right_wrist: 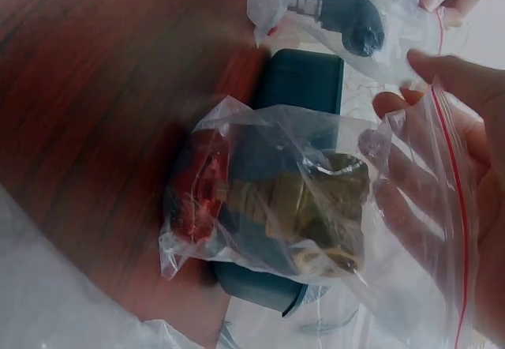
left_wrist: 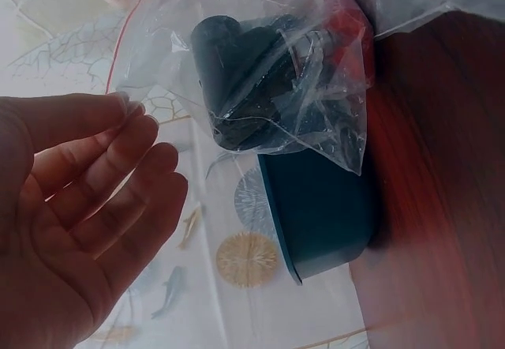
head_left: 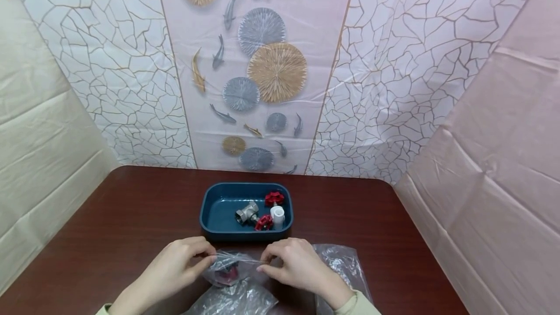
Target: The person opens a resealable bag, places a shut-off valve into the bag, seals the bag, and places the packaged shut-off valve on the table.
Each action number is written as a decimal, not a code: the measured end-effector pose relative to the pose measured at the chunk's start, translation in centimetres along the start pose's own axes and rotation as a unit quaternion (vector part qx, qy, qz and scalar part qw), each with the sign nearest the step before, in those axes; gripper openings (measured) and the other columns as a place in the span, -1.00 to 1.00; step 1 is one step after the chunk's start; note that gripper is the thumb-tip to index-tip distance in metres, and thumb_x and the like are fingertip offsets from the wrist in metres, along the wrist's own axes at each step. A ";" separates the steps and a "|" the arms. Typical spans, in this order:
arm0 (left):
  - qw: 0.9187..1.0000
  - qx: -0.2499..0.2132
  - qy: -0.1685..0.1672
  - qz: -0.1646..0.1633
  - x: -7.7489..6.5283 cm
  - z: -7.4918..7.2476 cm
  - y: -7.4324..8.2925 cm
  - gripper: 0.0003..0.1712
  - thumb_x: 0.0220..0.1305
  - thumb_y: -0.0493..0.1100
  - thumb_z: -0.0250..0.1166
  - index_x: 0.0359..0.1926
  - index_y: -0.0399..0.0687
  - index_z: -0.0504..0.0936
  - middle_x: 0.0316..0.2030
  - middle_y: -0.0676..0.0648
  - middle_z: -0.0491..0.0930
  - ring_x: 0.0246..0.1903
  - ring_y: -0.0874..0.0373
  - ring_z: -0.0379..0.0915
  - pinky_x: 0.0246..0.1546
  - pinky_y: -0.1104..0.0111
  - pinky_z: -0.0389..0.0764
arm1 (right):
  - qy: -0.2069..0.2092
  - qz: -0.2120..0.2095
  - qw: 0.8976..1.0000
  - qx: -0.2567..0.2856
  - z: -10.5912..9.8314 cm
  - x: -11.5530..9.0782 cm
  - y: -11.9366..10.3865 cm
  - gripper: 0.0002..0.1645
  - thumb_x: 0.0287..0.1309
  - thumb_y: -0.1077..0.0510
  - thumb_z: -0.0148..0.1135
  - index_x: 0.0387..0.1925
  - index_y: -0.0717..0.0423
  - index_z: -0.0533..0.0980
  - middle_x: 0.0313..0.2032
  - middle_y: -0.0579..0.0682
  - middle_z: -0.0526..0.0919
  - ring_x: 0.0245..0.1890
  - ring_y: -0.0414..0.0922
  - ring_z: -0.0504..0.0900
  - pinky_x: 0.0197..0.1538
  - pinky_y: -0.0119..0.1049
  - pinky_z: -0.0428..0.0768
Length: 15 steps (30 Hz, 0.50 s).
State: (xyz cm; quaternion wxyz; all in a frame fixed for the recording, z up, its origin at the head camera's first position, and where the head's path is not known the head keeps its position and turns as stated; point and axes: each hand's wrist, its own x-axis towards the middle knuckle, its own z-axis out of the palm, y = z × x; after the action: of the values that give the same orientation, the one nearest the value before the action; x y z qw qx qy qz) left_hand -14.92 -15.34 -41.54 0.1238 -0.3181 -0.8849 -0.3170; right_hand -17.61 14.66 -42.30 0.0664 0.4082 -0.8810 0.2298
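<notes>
Both hands hold the top edge of a clear zip bag between them, its red zip line showing. Inside sits a dark valve with a red handwheel. My left hand pinches one end of the edge between thumb and fingertips. At the other end, my right hand pinches it with curled fingers. Close by the right hand, a second zip bag holds a brass-coloured valve with a red handwheel. In the head view, the right hand covers much of that side.
A dark teal tray stands just beyond the hands. In it lie a silver valve with a red handwheel, and a white valve with another. More clear plastic lies near the front of the brown table.
</notes>
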 end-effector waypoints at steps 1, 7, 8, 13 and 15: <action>1.000 -0.001 0.000 0.002 0.0 0.0 0.0 -0.85 0.26 -0.23 0.42 -0.32 0.19 0.70 -0.39 0.37 0.53 -0.39 0.48 0.46 -0.37 0.38 0.60 | 0.005 -0.007 1.000 -0.003 0.0 0.1 -0.1 -0.85 0.26 -0.14 0.37 -0.35 -0.22 0.68 -0.40 -0.40 0.67 -0.44 -0.41 0.59 -0.34 -0.55 0.46; 1.000 -0.004 -0.006 0.006 0.0 0.1 -0.1 -0.83 0.27 -0.22 0.41 -0.31 0.24 0.69 -0.38 0.37 0.54 -0.35 0.47 0.49 -0.35 0.39 0.60 | 0.031 -0.040 0.999 -0.021 0.4 0.3 -0.1 -0.87 0.28 -0.05 0.37 -0.39 -0.18 0.68 -0.43 -0.37 0.66 -0.47 -0.39 0.56 -0.33 -0.57 0.43; 1.000 -0.001 -0.006 0.007 0.0 0.1 -0.1 -0.83 0.27 -0.22 0.41 -0.30 0.25 0.70 -0.37 0.37 0.54 -0.35 0.47 0.49 -0.35 0.39 0.60 | 0.034 -0.046 0.998 -0.026 0.5 0.3 0.0 -0.87 0.28 -0.03 0.37 -0.39 -0.18 0.68 -0.43 -0.37 0.66 -0.46 -0.40 0.55 -0.32 -0.57 0.43; 0.999 0.023 0.001 0.036 0.1 0.1 -0.3 -0.80 0.22 -0.22 0.44 -0.31 0.26 0.69 -0.35 0.37 0.55 -0.35 0.46 0.49 -0.37 0.40 0.59 | 0.044 -0.078 0.995 -0.032 0.6 0.1 0.2 -0.90 0.27 0.03 0.38 -0.39 -0.14 0.67 -0.43 -0.35 0.66 -0.44 -0.45 0.49 -0.29 -0.60 0.40; 0.997 0.040 0.012 0.058 0.1 0.1 -0.4 -0.78 0.19 -0.24 0.46 -0.31 0.27 0.68 -0.35 0.37 0.55 -0.36 0.46 0.48 -0.38 0.43 0.56 | 0.047 -0.088 0.995 -0.032 0.6 0.1 0.3 -0.91 0.26 0.05 0.39 -0.38 -0.13 0.67 -0.42 -0.33 0.66 -0.44 -0.44 0.49 -0.29 -0.60 0.40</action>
State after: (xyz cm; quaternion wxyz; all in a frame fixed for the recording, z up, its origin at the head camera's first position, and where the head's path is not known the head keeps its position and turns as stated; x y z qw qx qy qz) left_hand -15.27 -15.42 -41.80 0.1650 -0.3600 -0.8754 -0.2773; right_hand -17.87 14.45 -42.88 0.1405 0.4702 -0.8447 0.2135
